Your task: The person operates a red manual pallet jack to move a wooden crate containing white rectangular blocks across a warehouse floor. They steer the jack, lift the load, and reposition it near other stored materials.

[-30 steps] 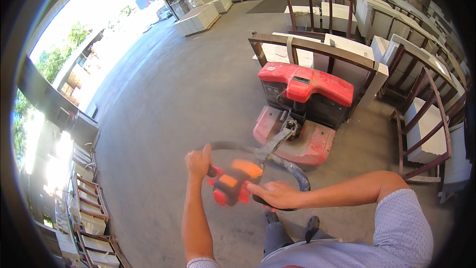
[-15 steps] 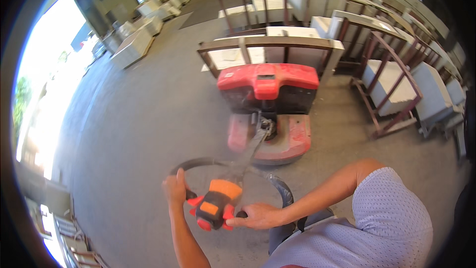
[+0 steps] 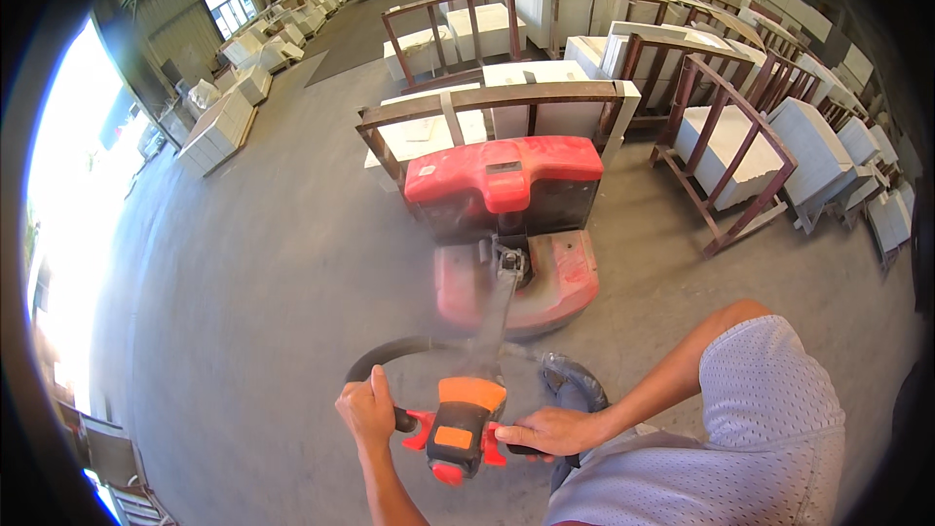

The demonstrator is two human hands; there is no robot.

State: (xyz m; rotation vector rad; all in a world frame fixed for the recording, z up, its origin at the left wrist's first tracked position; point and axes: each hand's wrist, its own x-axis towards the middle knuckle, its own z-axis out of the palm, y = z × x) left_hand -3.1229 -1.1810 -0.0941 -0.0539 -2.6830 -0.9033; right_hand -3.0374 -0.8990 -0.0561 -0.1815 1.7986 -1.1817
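Observation:
An electric pallet truck [image 3: 506,175] with a dusty red body stands in front of me. From its base a steering arm [image 3: 495,321] rises toward me, ending in a black and orange control head [image 3: 456,429] with red levers and a red button. My left hand [image 3: 368,411] is closed around the left grip of that head. On the right grip, my right hand [image 3: 550,431] is wrapped with its thumb near the red lever. A dark curved bar [image 3: 390,351] arches behind the head. One shoe [image 3: 570,380] shows below my right forearm.
Directly beyond the truck stands a brown metal rack [image 3: 487,97] with pale slabs. More racks of slabs [image 3: 730,151] fill the right side. Stacked slabs [image 3: 219,131] line the far left, near a bright doorway [image 3: 73,185]. Grey concrete floor [image 3: 253,263] stretches to the left.
The control head and both hands have shifted right in view, while the truck body and racks appear further left. Both hands keep their hold on the grips.

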